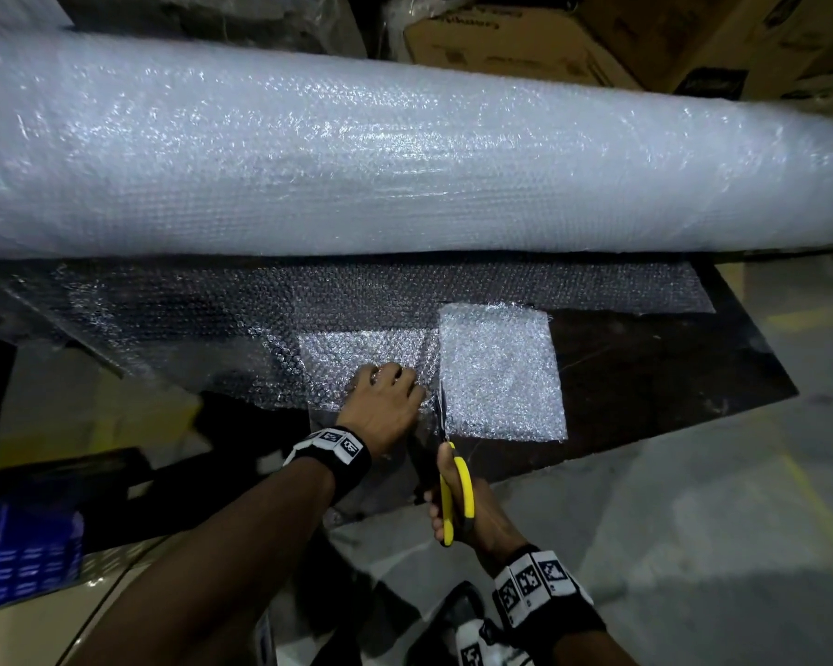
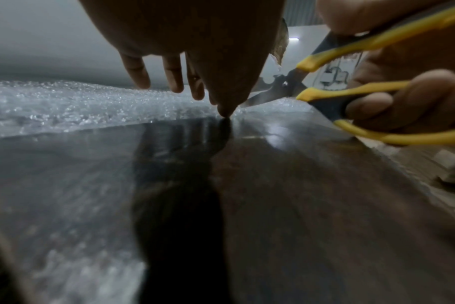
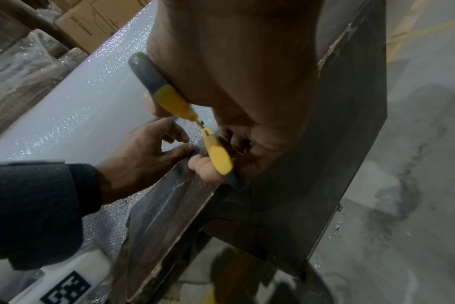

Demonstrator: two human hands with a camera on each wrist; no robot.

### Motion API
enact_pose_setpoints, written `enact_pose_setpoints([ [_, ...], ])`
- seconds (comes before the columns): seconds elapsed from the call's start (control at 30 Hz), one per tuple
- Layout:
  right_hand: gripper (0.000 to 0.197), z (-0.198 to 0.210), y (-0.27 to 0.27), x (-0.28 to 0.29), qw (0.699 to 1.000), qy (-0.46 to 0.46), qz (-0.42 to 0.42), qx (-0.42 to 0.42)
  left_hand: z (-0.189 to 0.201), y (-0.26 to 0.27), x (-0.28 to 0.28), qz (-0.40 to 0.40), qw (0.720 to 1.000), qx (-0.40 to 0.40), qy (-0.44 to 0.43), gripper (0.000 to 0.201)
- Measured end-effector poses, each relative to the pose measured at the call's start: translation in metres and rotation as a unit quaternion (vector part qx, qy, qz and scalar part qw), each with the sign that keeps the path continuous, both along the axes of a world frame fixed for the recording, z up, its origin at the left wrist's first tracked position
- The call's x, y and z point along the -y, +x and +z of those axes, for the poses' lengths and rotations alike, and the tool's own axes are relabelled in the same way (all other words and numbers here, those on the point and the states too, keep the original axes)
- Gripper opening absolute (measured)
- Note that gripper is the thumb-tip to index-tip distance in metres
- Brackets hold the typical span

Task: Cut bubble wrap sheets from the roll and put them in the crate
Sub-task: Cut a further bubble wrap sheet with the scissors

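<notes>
The only markings that show clearly are the black-and-white square codes on the wristbands (image 1: 330, 447); the print on the cardboard boxes (image 1: 510, 38) beyond the roll is too blurred to read.

The left hand (image 1: 385, 401) lies on the unrolled bubble wrap sheet (image 1: 241, 329), fingers bent and fingertips (image 2: 140, 80) pressing it to the dark tabletop (image 1: 645, 377). Just to its right, the right hand (image 1: 467, 507) grips yellow-handled scissors (image 1: 453, 478), fingers curled through the loops, blades open and entering the near edge of the sheet. Right of the blades lies a smaller cut piece (image 1: 498, 372). Beyond both hands the big bubble wrap roll (image 1: 357, 151) spans the table. Left of and below the left forearm sits a blue crate (image 1: 25, 555). The floor (image 1: 693, 521) to the right is grey concrete with yellow lines.
</notes>
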State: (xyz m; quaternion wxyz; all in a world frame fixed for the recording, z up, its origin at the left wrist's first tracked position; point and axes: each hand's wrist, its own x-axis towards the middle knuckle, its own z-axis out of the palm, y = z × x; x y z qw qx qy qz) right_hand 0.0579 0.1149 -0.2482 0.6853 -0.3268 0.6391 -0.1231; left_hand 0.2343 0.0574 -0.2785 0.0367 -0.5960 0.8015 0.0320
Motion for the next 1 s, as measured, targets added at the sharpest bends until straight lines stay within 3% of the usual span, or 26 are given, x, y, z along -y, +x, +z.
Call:
enact_pose_setpoints([
  [0.2,0.078,0.002,-0.004,0.000,1.000,0.004,0.004,0.002,-0.007,0.001,0.000,-0.073,0.996,0.010,-0.046,0.026],
  [0.37,0.078,-0.001,-0.001,0.002,1.000,0.003,0.005,0.012,-0.010,-0.005,0.003,-0.058,0.996,-0.013,-0.066,0.021],
  [0.47,0.077,0.000,-0.002,0.003,1.000,-0.001,0.008,0.012,-0.008,-0.008,0.002,-0.058,0.994,-0.043,-0.077,0.034],
  [0.67,0.063,0.001,-0.003,0.005,0.999,-0.044,0.000,-0.008,-0.013,-0.007,-0.004,-0.048,0.991,-0.049,-0.119,0.031],
  [0.77,0.064,-0.003,-0.002,0.007,0.998,-0.057,0.005,-0.028,-0.015,-0.008,-0.003,-0.048,0.990,-0.047,-0.121,0.024],
  [1.0,0.068,0.001,-0.002,0.013,0.999,-0.041,0.017,-0.027,-0.013,-0.009,-0.005,-0.039,0.987,-0.068,-0.142,0.031],
])
